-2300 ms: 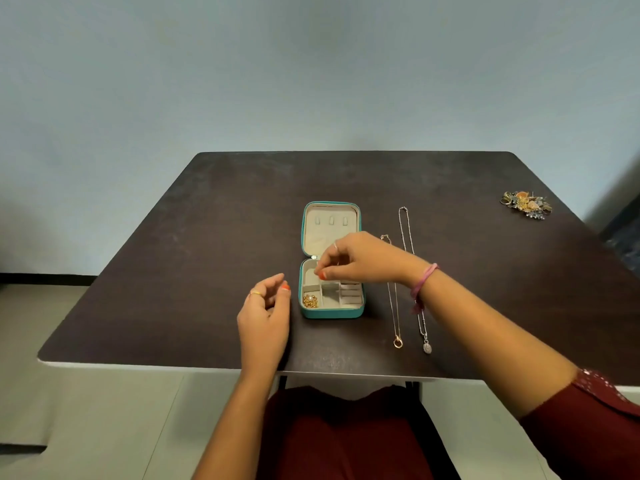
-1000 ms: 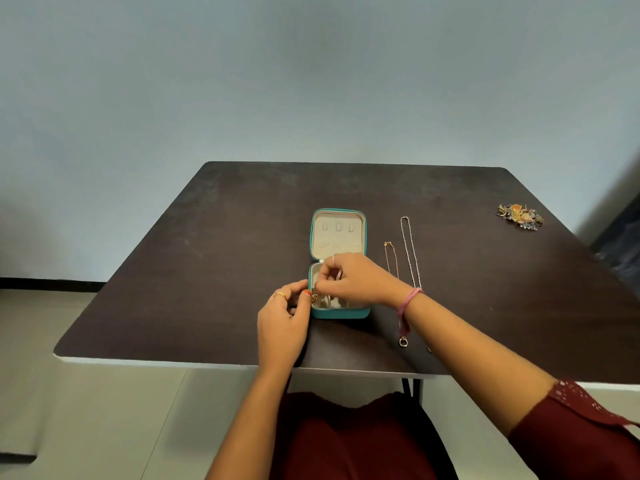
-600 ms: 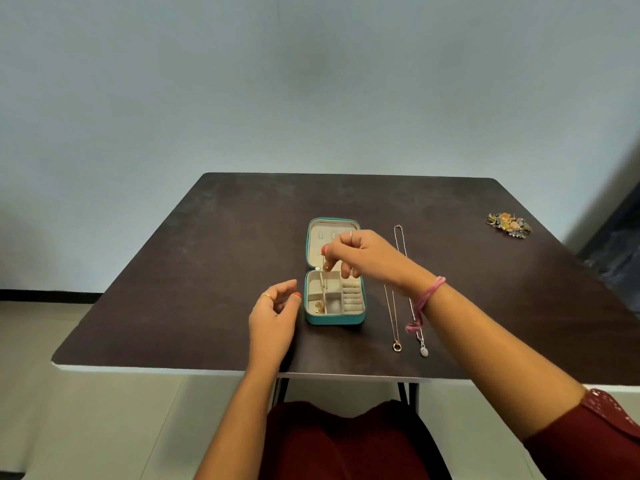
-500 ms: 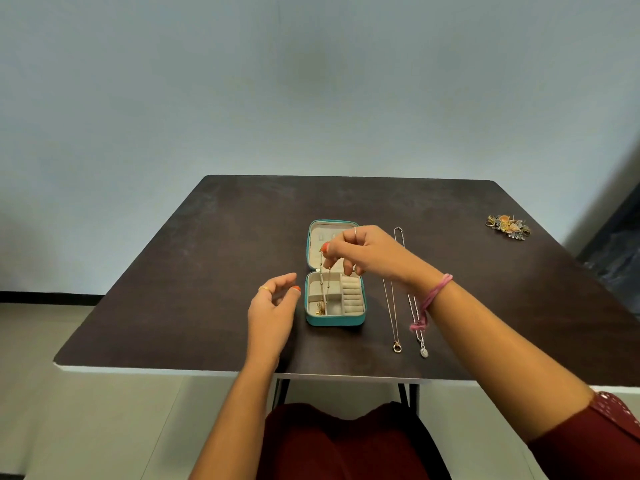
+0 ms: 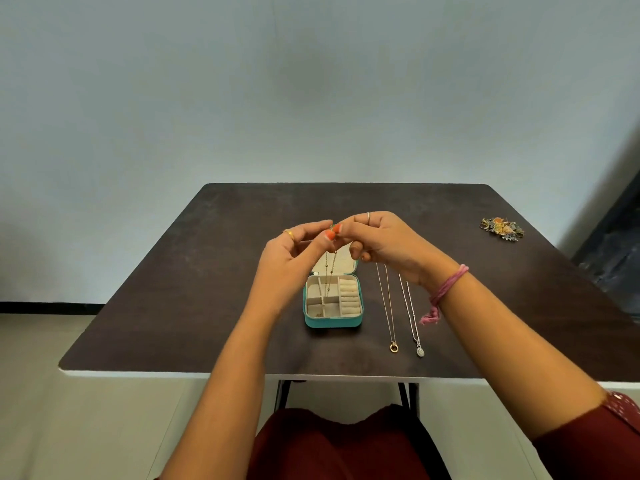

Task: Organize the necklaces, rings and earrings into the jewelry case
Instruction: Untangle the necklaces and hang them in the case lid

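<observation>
A small teal jewelry case [image 5: 333,322] lies open on the dark table [image 5: 207,271], showing cream compartments and ring rolls. Above it, my left hand [image 5: 294,258] and my right hand [image 5: 381,247] meet fingertip to fingertip and pinch the top of a thin gold beaded necklace [image 5: 330,271], which hangs down into the case. To the right of the case lie a gold necklace with a ring pendant [image 5: 389,313] and a silver necklace with an oval pendant [image 5: 412,317], both stretched out straight.
A pile of colourful earrings and rings [image 5: 502,229] sits near the table's far right edge. The table's front edge [image 5: 311,375] is close to my lap. A pale wall stands behind the table.
My right hand lifted the gold necklace out of the case's compartment and raised it. My left hand rose from the table beside the case and joined it at the top of the chain.
</observation>
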A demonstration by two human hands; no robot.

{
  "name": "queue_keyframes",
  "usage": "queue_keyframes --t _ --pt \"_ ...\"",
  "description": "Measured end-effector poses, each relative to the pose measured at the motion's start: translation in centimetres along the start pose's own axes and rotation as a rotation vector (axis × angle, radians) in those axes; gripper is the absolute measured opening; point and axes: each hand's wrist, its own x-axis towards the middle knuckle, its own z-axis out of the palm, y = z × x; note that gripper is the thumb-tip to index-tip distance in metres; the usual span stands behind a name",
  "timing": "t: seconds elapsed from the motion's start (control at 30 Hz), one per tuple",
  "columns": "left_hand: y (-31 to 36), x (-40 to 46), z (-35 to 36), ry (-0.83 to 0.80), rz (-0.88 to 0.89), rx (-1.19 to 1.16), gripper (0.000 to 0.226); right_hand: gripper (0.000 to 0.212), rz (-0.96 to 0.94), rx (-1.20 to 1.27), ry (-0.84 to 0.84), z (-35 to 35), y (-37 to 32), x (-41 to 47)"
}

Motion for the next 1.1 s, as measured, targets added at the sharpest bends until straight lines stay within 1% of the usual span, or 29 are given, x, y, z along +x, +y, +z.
queue_keyframes --t 0.07,0.17,0.33,0.43,0.5,0.63,0.8,0.9,0.93,1.0,1.07,1.1 --pt "0.5 0.2 0.1 -0.034 0.025 0.047 0.024 0.016 -0.008 0.006 0.013 -0.2 -0.2 -0.2" --pt "1.3 0.7 0.0 -0.041 0.069 0.080 0.027 0.020 -0.025 0.036 0.006 -0.5 -0.6 -0.5" --pt "2.6 1.5 -0.2 -0.038 0.116 0.055 0.016 0.019 -0.059 0.158 -0.015 -0.8 -1.1 -0.8" --pt "3.3 1.8 -0.1 -0.040 0.129 0.012 0.011 0.017 -0.066 0.261 -0.003 -0.9 -1.2 -0.8" --pt "3.6 1.9 0.2 -0.039 0.109 -0.101 0.011 0.017 -0.060 0.302 -0.004 -0.8 -1.2 -0.9" --pt "4.0 2.4 0.2 0.057 0.058 -0.347 0.012 0.024 -0.012 0.353 0.017 -0.9 -0.3 -1.2" --pt "3.8 2.8 -0.8 0.202 -0.009 -0.530 0.007 0.031 0.017 0.605 0.039 -2.2 1.6 -1.8" --pt "3.3 3.0 -1.4 0.284 -0.044 -0.604 0.004 0.022 -0.003 0.831 -0.006 -3.0 2.3 -2.0" --pt "3.1 3.0 -1.5 0.304 -0.052 -0.630 0.005 0.023 -0.012 0.900 -0.011 -3.3 2.6 -2.0" --pt "2.6 3.0 -1.6 0.338 -0.069 -0.674 0.008 0.024 -0.028 1.006 0.013 -3.6 2.9 -2.1" --pt "2.2 2.9 -1.8 0.360 -0.085 -0.694 0.009 0.013 -0.029 1.076 0.071 -3.9 2.9 -2.2" --pt "1.9 2.8 -1.8 0.366 -0.093 -0.699 0.009 0.013 -0.024 1.091 0.104 -4.1 2.8 -2.3"
